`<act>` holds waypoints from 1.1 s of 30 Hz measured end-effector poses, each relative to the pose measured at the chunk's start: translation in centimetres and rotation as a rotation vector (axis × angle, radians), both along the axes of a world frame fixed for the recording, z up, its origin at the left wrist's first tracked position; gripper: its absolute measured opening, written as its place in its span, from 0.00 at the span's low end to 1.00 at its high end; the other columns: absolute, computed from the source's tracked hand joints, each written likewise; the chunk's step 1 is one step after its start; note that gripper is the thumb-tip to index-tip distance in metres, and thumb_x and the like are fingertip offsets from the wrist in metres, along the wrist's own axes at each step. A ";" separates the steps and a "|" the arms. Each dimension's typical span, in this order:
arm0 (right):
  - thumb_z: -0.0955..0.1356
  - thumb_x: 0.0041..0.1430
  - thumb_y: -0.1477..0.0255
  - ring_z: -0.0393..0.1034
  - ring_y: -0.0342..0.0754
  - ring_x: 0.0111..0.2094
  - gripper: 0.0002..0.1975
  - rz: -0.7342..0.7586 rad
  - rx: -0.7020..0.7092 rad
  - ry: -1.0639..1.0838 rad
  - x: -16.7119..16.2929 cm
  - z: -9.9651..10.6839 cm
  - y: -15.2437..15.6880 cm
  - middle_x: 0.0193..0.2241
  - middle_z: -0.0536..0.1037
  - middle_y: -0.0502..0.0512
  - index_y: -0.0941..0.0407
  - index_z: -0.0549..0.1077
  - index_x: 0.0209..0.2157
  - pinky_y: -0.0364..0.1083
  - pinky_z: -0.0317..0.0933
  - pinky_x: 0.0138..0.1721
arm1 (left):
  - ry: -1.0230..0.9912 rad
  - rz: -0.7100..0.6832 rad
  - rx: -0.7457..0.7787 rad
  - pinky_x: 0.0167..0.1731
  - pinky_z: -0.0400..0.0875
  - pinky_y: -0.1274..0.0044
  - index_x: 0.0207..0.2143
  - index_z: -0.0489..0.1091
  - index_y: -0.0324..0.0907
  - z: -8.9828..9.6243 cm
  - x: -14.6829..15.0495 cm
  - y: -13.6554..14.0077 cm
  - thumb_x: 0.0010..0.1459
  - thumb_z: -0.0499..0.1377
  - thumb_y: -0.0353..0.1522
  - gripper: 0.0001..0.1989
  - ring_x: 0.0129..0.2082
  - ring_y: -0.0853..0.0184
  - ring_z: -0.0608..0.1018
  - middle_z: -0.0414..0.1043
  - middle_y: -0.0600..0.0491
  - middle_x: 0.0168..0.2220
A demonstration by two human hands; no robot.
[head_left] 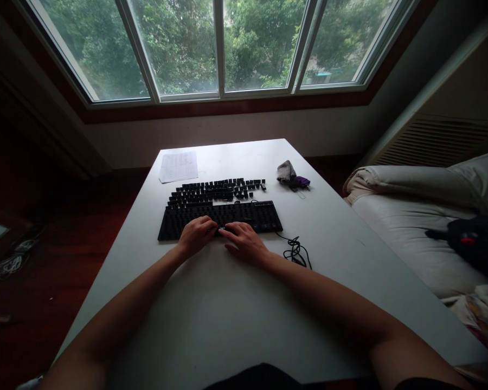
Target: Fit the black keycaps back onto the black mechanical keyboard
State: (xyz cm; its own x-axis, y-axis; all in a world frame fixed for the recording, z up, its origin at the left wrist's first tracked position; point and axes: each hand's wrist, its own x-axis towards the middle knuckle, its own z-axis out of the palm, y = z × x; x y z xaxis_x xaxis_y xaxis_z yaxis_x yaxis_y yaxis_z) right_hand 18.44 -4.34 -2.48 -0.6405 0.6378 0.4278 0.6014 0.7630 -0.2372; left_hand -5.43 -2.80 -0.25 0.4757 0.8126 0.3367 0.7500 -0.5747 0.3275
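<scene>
A black keyboard [264,216] lies on the white table, and its key area looks bare of keycaps, though the dim light blurs the detail. Both hands meet at its near edge, around the middle. My left hand [197,234] has its fingers curled and pinched together there. My right hand [244,241] reaches in from the other side, fingertips drawn together close to the left ones. Whatever small piece is between the fingertips is too small and hidden to name. Just behind the keyboard, many loose black keycaps [207,191] are laid out in rows.
A printed paper sheet [179,166] lies at the table's far left. A grey cloth [286,172] and a purple item [302,182] sit at the far right. The coiled black cable [295,250] rests right of the keyboard. A pale sofa [406,233] flanks the white table [211,325].
</scene>
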 end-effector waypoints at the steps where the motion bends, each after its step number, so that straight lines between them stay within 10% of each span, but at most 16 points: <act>1: 0.69 0.63 0.69 0.63 0.59 0.57 0.26 0.002 0.007 -0.005 0.0 0.0 0.0 0.57 0.70 0.65 0.52 0.68 0.62 0.60 0.58 0.58 | -0.017 0.003 -0.011 0.44 0.69 0.73 0.42 0.75 0.45 -0.1 0.0 0.0 0.67 0.54 0.35 0.10 0.41 0.64 0.76 0.74 0.50 0.41; 33: 0.69 0.63 0.67 0.62 0.59 0.58 0.30 -0.006 -0.029 0.014 0.0 0.0 0.1 0.57 0.71 0.64 0.53 0.63 0.65 0.59 0.58 0.59 | -0.145 0.075 -0.120 0.40 0.71 0.73 0.44 0.74 0.45 -0.3 -0.2 0.0 0.61 0.59 0.35 0.10 0.39 0.64 0.76 0.73 0.51 0.42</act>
State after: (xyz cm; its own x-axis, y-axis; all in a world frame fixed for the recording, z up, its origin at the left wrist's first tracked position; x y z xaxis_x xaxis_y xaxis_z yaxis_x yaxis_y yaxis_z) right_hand 18.41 -4.24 -2.44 -0.6308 0.6536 0.4182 0.6021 0.7523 -0.2675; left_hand -5.61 -2.79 -0.55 0.3661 0.8821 0.2963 0.7289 -0.4698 0.4980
